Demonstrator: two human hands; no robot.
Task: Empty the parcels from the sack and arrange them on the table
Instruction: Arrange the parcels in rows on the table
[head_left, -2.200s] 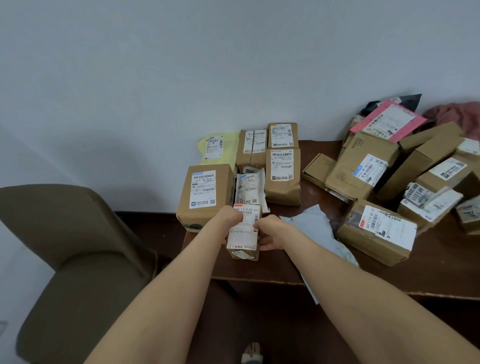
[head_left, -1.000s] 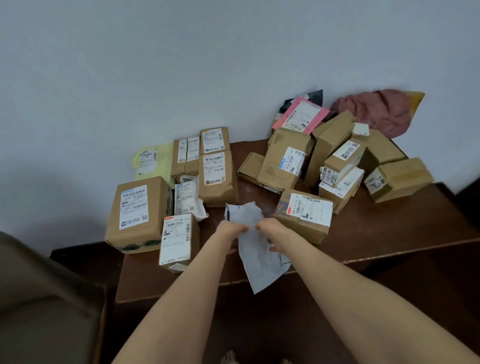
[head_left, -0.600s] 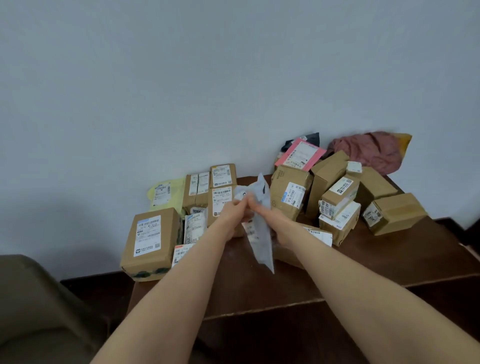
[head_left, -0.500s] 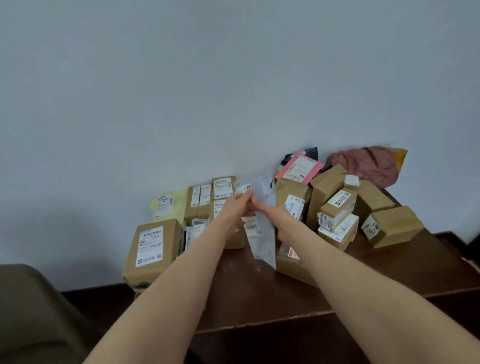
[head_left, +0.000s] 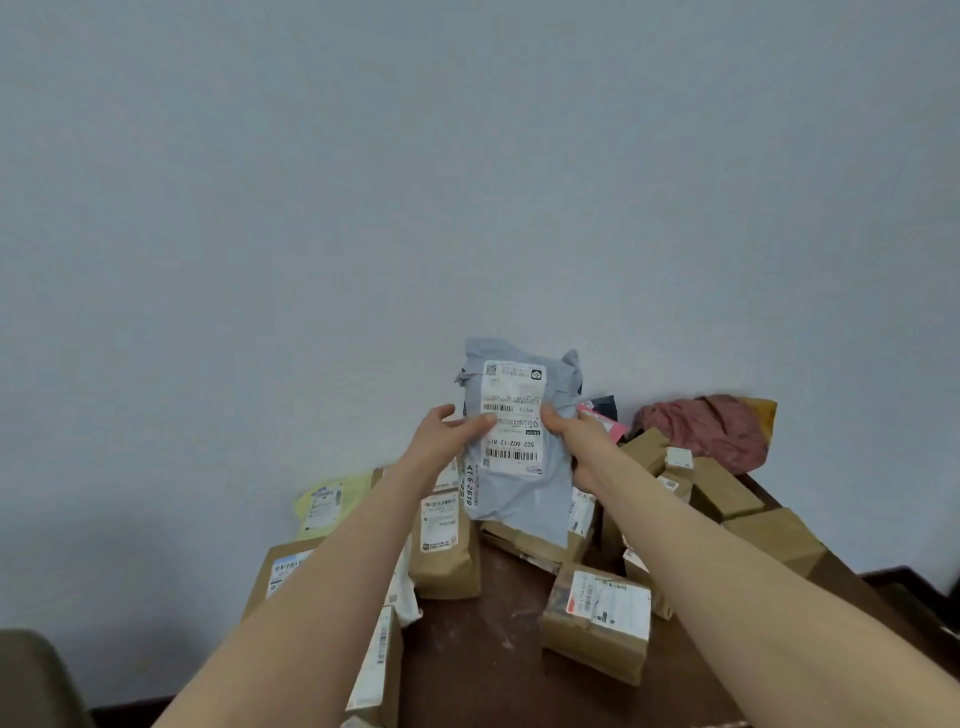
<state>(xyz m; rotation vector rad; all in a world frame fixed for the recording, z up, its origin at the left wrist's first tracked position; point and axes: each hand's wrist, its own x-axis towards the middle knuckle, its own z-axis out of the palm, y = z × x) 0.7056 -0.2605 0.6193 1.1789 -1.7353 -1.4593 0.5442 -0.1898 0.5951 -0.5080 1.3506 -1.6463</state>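
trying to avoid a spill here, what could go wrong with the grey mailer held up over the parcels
1. The grey mailer is limp and held mid-air only at its sides by the left hand and right hand; it could sag or slip.
2. The bare strip of table is narrow, so laying it there may shove the labelled box.
3. The box pile on the right looks loosely stacked and could topple if nudged.

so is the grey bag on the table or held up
Held up: the left hand and right hand grip the grey bag above the boxes.
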